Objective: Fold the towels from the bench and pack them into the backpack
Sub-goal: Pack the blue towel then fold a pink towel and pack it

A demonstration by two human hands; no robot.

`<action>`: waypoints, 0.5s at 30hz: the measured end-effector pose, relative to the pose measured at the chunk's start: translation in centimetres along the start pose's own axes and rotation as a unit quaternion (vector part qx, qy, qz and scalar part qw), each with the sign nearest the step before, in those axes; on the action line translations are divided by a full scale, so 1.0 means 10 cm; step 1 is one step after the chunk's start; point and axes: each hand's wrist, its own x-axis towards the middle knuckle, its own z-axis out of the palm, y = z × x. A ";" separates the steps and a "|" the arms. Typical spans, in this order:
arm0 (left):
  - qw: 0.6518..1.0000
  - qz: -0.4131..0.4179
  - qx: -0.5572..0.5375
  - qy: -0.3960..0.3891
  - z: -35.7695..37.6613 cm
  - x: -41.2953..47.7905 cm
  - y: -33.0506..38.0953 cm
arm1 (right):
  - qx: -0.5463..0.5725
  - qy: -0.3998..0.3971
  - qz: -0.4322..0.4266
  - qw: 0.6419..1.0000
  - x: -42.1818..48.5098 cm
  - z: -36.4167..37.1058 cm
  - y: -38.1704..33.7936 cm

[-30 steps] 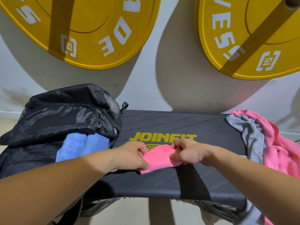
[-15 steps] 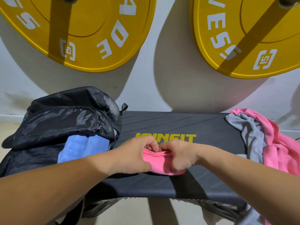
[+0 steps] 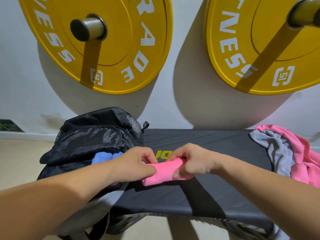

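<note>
Two hands hold a small folded pink towel over the counter.

The left hand [image 3: 136, 163] and right hand [image 3: 192, 161] each close their grip on one end of the small pink towel [image 3: 162, 172], fingers on top and the right thumb pressed against its near side. The towel sits left of the middle of the dark counter [image 3: 216, 146]; whether it rests on the surface cannot be told. At the counter's left end a black backpack [image 3: 97, 135] lies open, with a blue towel [image 3: 101, 157] showing in its mouth. At the right end a grey towel [image 3: 277, 149] and a loose pink towel [image 3: 304, 153] lie crumpled, touching each other. Two yellow weight plates [image 3: 121, 49] hang on the wall behind.
</note>
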 end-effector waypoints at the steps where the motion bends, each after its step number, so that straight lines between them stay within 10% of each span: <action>1: 1.000 -0.016 -0.014 -0.010 -0.03 -0.08 0.00 | 0.002 -0.010 -0.005 1.000 0.01 0.00 -0.08; 8: 0.996 -0.075 -0.019 0.031 -0.38 -0.51 -0.23 | -0.019 -0.058 -0.040 0.997 0.32 0.30 -0.67; 15: 0.935 -0.155 -0.058 0.314 -0.84 -1.19 -1.00 | -0.124 0.117 -0.143 0.975 0.94 0.76 -1.14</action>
